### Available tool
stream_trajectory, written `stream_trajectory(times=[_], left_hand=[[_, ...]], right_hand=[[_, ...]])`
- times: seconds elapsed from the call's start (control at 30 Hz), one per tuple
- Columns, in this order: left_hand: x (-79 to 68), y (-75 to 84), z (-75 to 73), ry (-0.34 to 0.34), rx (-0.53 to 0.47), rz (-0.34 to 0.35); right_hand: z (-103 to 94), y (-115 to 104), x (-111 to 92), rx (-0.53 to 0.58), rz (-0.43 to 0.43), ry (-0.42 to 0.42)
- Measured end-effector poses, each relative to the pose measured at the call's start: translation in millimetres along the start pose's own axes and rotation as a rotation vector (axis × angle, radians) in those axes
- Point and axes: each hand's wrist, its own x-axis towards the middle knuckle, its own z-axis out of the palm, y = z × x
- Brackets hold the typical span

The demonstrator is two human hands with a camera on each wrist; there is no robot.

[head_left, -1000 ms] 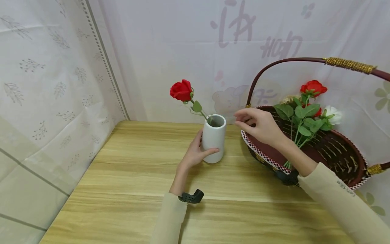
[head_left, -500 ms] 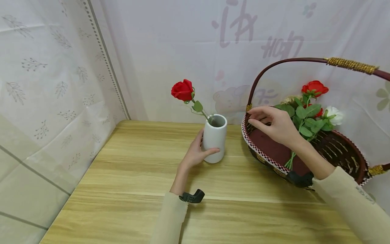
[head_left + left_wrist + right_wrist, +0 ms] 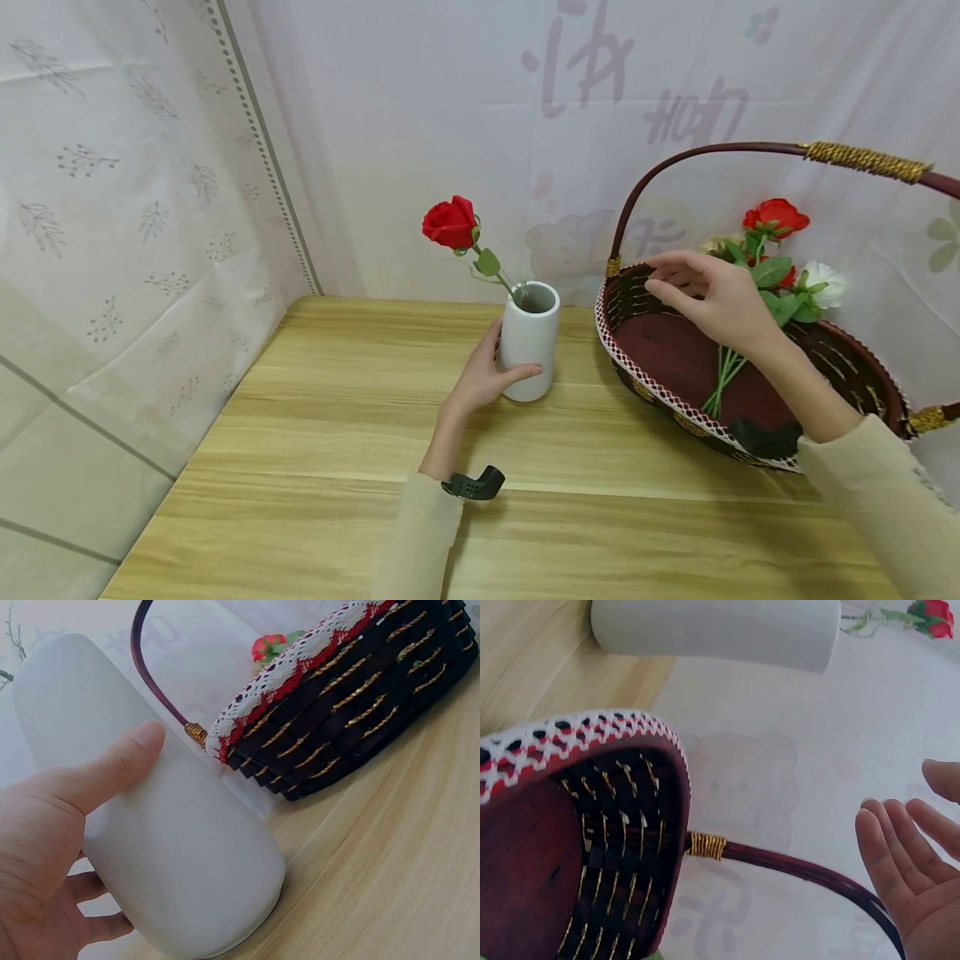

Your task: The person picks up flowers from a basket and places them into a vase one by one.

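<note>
A white cylindrical vase [image 3: 529, 350] stands upright on the wooden table, and my left hand [image 3: 477, 377] grips it from the left, thumb across its front. One red rose [image 3: 450, 223] leans left out of the vase's mouth. Above the wicker basket [image 3: 652, 350] hovers my right hand [image 3: 716, 300], its fingers loosely bent and holding nothing. In the right wrist view the same hand [image 3: 922, 862] shows an empty palm. Inside the basket lie a red flower [image 3: 777, 217], a white flower [image 3: 822, 285] and green stems [image 3: 724, 383], partly hidden by the right hand.
The basket's tall arched handle [image 3: 705, 148] rises at the right, wrapped in gold cord. White lace trims the basket's rim. A printed cloth [image 3: 420, 100] hangs behind the table [image 3: 330, 433], and another hangs at the left.
My right hand has moved to the right, from beside the vase to over the basket. The left hand, vase and rose have stayed in place.
</note>
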Motion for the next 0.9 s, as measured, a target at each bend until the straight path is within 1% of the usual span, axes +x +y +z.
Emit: stream_trajectory(times=[0.2, 0.33, 0.47, 0.57, 0.77, 0.9], left_hand=[[0.0, 0.6, 0.2, -0.001, -0.002, -0.006], [0.6, 0.0, 0.4, -0.003, -0.004, -0.003], [0.5, -0.6, 0.6, -0.002, -0.008, -0.003], [0.3, -0.4, 0.7, 0.001, -0.009, -0.007], [-0.4, 0.5, 0.6, 0.004, -0.02, -0.008], [-0.4, 0.6, 0.2, 0.002, -0.01, -0.006]], right_hand=[[-13.1, 8.0, -2.8, -0.051, 0.055, 0.047], [-23.6, 16.3, -3.6, -0.064, 0.099, 0.06], [-34.5, 24.6, -2.5, -0.044, 0.148, 0.064], [-40.0, 29.9, -1.1, -0.03, 0.167, 0.079], [-46.3, 38.9, -0.5, -0.019, 0.195, 0.102], [-49.7, 45.1, -1.0, -0.029, 0.212, 0.109]])
